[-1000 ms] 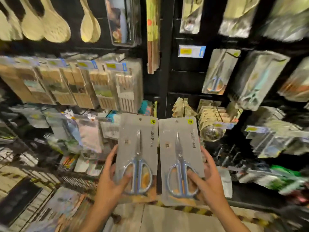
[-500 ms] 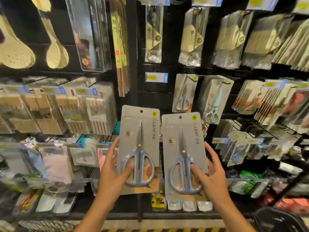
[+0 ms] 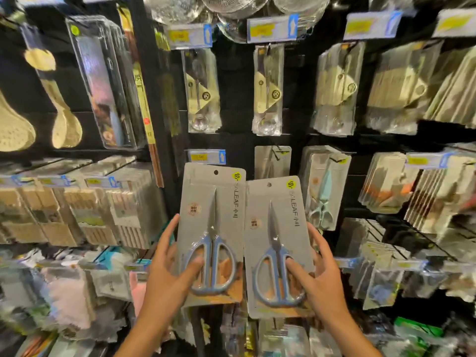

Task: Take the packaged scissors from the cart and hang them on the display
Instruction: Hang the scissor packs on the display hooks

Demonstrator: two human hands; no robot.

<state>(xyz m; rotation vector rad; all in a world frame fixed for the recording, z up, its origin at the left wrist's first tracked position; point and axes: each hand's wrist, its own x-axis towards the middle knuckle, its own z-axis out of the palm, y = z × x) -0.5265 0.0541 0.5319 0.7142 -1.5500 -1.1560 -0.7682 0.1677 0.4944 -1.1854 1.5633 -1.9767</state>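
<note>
I hold two grey cards, each with blue-handled scissors, upright in front of the black display wall. My left hand (image 3: pixel 167 276) grips the left scissors pack (image 3: pixel 213 202) at its lower left, thumb across the handles. My right hand (image 3: pixel 319 282) grips the right scissors pack (image 3: pixel 275 215) at its lower right. Both cards have a hang hole at the top. Just above and behind them hangs a matching grey pack (image 3: pixel 272 161) on a hook, beside a blue-and-yellow price tag (image 3: pixel 206 156).
Packs of pale green scissors (image 3: pixel 322 194) hang to the right. Bagged strainers (image 3: pixel 202 91) fill the row above. Boxed chopsticks (image 3: pixel 123 202) hang on the left under wooden ladles (image 3: pixel 64 117). Bagged goods crowd the lower hooks on both sides.
The view has tilted upward and closer to the wall. Both packs have risen toward the hook row with the price tag; my grip on them is the same.
</note>
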